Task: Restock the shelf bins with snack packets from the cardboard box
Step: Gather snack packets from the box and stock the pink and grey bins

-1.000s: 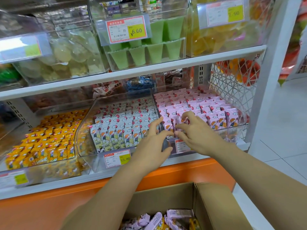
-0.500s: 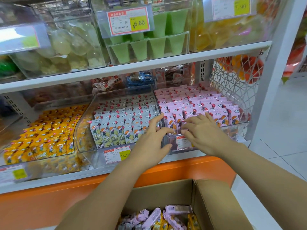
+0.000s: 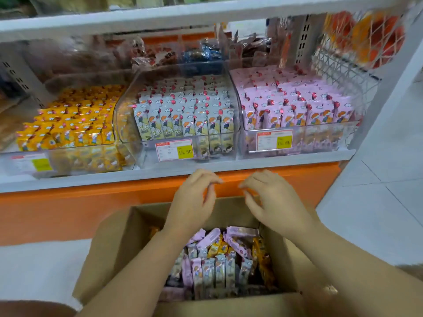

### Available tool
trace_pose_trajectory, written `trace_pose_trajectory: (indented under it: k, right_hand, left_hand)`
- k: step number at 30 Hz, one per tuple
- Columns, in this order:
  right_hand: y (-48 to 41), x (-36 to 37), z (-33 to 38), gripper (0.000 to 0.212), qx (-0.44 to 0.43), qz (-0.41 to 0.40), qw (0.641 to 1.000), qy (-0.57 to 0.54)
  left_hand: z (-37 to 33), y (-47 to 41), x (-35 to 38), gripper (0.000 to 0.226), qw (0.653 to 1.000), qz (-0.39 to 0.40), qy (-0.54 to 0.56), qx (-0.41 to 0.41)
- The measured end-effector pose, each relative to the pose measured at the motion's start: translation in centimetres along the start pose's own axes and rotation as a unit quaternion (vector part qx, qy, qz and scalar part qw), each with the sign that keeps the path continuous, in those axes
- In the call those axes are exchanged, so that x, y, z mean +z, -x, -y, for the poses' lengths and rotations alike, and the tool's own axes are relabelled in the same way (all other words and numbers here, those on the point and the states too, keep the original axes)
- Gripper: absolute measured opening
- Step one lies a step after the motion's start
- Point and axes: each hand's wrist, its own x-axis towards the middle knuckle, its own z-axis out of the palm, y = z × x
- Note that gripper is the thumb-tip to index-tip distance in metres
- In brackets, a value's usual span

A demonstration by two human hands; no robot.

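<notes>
An open cardboard box [image 3: 109, 250] stands on the floor below the shelf, holding loose snack packets [image 3: 215, 264] in pink, grey and yellow. My left hand [image 3: 192, 202] and my right hand [image 3: 272, 200] hover side by side over the box's far edge, fingers loosely curled, both holding nothing. On the shelf above stand three clear bins: a yellow-packet bin [image 3: 68, 124] at left, a grey-packet bin [image 3: 185, 115] in the middle and a pink-packet bin [image 3: 295, 106] at right, all filled in neat rows.
An orange plinth [image 3: 57, 213] runs under the white shelf edge [image 3: 91, 177]. A white wire basket [image 3: 348, 72] with orange goods hangs at the right end. White tiled floor [image 3: 377, 202] lies to the right. More bagged snacks sit behind the bins.
Both hands have left the front of the pink and grey bins and dropped to just above the box. The view has tilted down, showing more of the box.
</notes>
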Motion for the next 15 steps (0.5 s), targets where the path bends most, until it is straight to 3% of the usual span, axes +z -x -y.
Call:
trace_pose_trajectory:
  k: [2,6,11,15]
  right_hand:
    - [1.6,2.7,0.7,0.019,0.034,0.054,0.998,-0.016]
    - [3.8,7.9,0.4,0.032,0.151,0.204,0.966,-0.052]
    - [4.6,13.7,-1.7,0.037,0.336,0.328,0.875,-0.116]
    - [6.5,18.3,-3.5,0.038,0.386,0.388,0.823,-0.152]
  left_hand:
    - [2.3,3.0,0.7,0.021,0.998,0.033,-0.001,-0.059]
    - [7.3,7.4,1.7,0.026,0.972,0.089,0.006,-0.218]
    - [12.6,10.4,3.6,0.029,0.914,0.145,-0.003,-0.380]
    - [15.5,12.2,5.3,0.037,0.857,0.236,-0.054,-0.455]
